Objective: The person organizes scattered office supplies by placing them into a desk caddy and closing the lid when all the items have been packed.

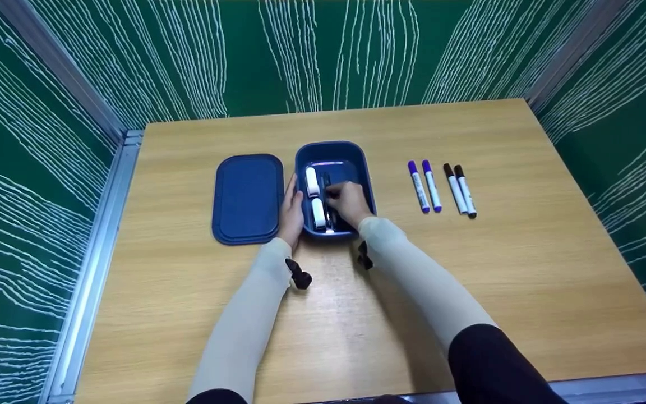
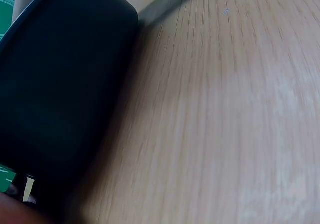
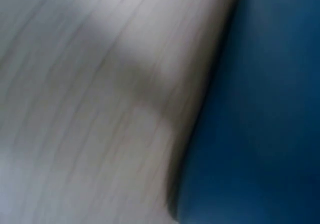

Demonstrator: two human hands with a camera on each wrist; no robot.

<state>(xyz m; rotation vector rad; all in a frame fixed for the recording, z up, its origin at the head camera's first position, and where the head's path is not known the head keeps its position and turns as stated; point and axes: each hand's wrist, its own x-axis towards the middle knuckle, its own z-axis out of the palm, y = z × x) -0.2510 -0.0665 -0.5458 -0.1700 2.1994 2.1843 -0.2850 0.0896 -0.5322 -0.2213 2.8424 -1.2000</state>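
Note:
A dark blue box (image 1: 331, 147) stands open in the middle of the wooden table (image 1: 469, 269). My left hand (image 1: 291, 206) lies flat against the box's left outer wall, fingers straight. Reaching inside the box, my right hand (image 1: 347, 201) has its fingers curled on a dark marker (image 1: 327, 193) lying lengthwise. Two white pieces (image 1: 312, 180) lie along the box's left inner side. The left wrist view shows the box's dark wall (image 2: 60, 83) on the wood. In the right wrist view only a blurred blue wall (image 3: 260, 114) and the tabletop show.
The box's blue lid (image 1: 247, 197) lies flat just left of the box. Two purple-capped markers (image 1: 425, 186) and two black-capped markers (image 1: 461, 189) lie side by side to the right. Green patterned walls enclose the table on three sides.

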